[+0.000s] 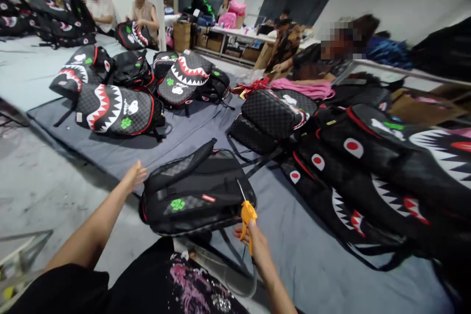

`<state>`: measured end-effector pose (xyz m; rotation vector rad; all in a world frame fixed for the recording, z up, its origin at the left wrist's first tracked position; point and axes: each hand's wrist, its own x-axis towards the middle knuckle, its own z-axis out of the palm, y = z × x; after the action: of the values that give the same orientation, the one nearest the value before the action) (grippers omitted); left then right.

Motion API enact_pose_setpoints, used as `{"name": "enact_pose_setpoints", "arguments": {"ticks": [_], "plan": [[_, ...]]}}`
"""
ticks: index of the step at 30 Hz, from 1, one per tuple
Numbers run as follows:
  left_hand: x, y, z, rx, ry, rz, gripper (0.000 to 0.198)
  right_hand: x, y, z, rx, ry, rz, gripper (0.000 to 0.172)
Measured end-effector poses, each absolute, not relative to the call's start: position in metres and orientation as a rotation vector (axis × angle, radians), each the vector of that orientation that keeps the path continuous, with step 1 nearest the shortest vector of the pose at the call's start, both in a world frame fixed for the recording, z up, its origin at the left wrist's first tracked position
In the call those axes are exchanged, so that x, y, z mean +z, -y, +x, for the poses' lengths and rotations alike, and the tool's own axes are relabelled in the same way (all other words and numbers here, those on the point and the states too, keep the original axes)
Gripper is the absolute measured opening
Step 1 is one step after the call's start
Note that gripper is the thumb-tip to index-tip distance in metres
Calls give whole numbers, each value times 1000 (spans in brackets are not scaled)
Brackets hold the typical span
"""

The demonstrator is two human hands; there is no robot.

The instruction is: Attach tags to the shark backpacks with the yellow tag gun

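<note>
A black checkered backpack (198, 186) lies on the grey-covered table in front of me, its straps side up, with a green patch and a small red label. My right hand (253, 238) grips an orange air blow gun (248, 213), whose thin metal nozzle points up over the backpack's right end. A hose hangs from the gun's lower end. At the backpack's left side is my left hand (135, 176), fingers stretched out and holding nothing; whether it touches the fabric I cannot tell.
Shark-mouth backpacks (117, 108) lie in a group at the back left. More backpacks (353, 167) are stacked on the right, beside pink straps (301, 87). Across the table a co-worker in dark clothing (320, 64) bends forward. Other people work at the far left.
</note>
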<state>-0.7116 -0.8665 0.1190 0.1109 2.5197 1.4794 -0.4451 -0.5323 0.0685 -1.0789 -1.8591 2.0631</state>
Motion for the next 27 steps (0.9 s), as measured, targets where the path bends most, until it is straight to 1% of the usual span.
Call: {"name": "enact_pose_setpoints", "arguments": {"ticks": [2,3,6,7,9,12,14,16,18,20,22,25,26,27], "plan": [[101,866,-693,1301,-2540,191,81,56,540,-447,2086,1938,-1083,72],[92,863,-686,1145,-2593,293,84,51,544,-449,2059,1978,-1062,71],[65,847,-671,533,-2888,569,105,43,554,-454,1902,2073,-967,67],[58,843,-670,390,-2975,600,108,42,556,-455,1851,2094,-954,67],[46,840,-673,246,-3074,637,102,42,558,-457,1777,2119,-963,73],[38,841,-685,222,-3142,760,81,45,559,-466,1676,2164,-1014,77],[41,837,-694,238,-3185,846,69,53,556,-482,1626,2227,-1058,76],[48,826,-702,275,-3191,927,61,64,549,-508,1563,2296,-1077,70],[57,810,-714,342,-3152,975,56,76,540,-536,1507,2346,-1081,60],[65,797,-730,464,-3072,953,56,89,532,-556,1524,2395,-1115,54],[70,794,-749,746,-2903,857,53,106,525,-563,1684,2434,-1133,51],[70,806,-774,1374,-2355,597,45,143,515,-563,1906,2456,-1121,46],[69,810,-781,1530,-2130,507,44,156,511,-565,1890,2468,-1127,45],[68,814,-787,1633,-1923,429,44,170,507,-571,1799,2502,-1153,44]]}}
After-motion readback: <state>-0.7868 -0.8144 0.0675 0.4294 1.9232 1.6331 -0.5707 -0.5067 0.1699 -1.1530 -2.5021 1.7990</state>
